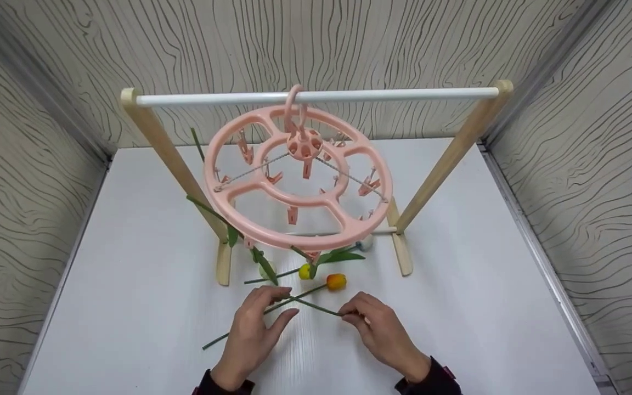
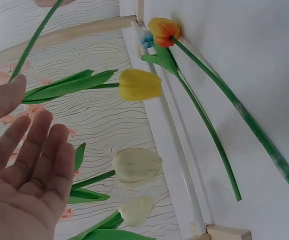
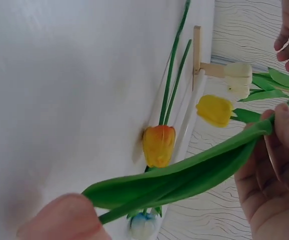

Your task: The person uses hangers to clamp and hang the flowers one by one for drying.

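Note:
My right hand (image 1: 379, 329) pinches an artificial tulip's green stem (image 1: 319, 308) between thumb and fingers. In the right wrist view, a long green leaf (image 3: 184, 180) runs along that stem toward a rounded pink shape (image 3: 64, 220), which looks like its flower head. My left hand (image 1: 253, 329) is at the stem's other end, fingers apart; its thumb (image 2: 7, 100) overlaps the stem in the left wrist view, and I cannot tell whether they touch. Beyond the hands, an orange-yellow tulip (image 1: 336, 282) lies on the table.
A pink round clip hanger (image 1: 294, 241) hangs from a white bar (image 1: 404, 94) on a wooden stand (image 1: 436, 175). Yellow (image 2: 139, 85) and white tulips (image 2: 137, 167) hang head-down below it. A blue-white tulip (image 1: 365, 243) lies near the stand's base.

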Motion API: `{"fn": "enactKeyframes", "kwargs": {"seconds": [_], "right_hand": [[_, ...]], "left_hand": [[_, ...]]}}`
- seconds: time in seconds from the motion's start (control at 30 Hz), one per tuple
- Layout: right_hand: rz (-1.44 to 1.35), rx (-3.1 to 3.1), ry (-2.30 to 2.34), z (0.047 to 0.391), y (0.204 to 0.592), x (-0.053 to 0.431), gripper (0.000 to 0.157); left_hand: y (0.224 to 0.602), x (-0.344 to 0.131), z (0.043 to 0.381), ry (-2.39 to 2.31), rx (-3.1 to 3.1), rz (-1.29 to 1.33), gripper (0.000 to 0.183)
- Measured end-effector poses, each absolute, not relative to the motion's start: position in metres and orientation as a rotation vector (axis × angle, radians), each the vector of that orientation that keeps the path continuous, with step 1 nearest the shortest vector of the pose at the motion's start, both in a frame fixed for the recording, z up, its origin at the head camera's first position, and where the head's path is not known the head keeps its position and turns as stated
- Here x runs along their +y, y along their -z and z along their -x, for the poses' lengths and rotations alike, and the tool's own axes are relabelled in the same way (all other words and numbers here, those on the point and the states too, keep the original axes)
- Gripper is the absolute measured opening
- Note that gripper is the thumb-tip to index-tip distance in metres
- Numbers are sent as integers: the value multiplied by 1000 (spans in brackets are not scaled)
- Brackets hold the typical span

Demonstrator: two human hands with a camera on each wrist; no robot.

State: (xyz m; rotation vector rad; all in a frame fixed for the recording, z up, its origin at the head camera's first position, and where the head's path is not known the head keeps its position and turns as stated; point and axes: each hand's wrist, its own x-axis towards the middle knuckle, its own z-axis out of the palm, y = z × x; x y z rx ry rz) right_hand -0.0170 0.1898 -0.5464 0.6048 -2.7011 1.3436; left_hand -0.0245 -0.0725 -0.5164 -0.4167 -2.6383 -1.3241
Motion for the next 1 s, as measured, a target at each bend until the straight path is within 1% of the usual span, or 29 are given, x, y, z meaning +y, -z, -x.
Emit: {"fn": "enactKeyframes", "kwargs": {"seconds": [0.1, 0.27, 0.4, 0.63, 0.7, 0.87, 1.0], "right_hand": [[-547, -2628, -1503, 18, 543, 187, 20], [-515, -2462, -1731, 19, 538, 178, 9], [-483, -2378, -1869, 19, 536, 171, 6], [-456, -2304, -2032, 17, 536, 161, 4], [-461, -2286, -2072, 17, 537, 159, 5], [-520, -2252, -2142, 17, 536, 160, 5], [-549, -2285, -2113, 22, 532, 168, 7]], "left_hand": [[514, -66, 26, 1499, -2588, 416, 29], [508, -48, 28, 1771, -2335, 485, 20], [503, -34, 31, 1887, -2175, 528, 15], [496, -25, 33, 2044, -2080, 480, 17], [495, -25, 33, 2069, -2069, 484, 14], [494, -25, 33, 2110, -2032, 539, 11], [491, -26, 33, 2116, -2015, 563, 13]]}}
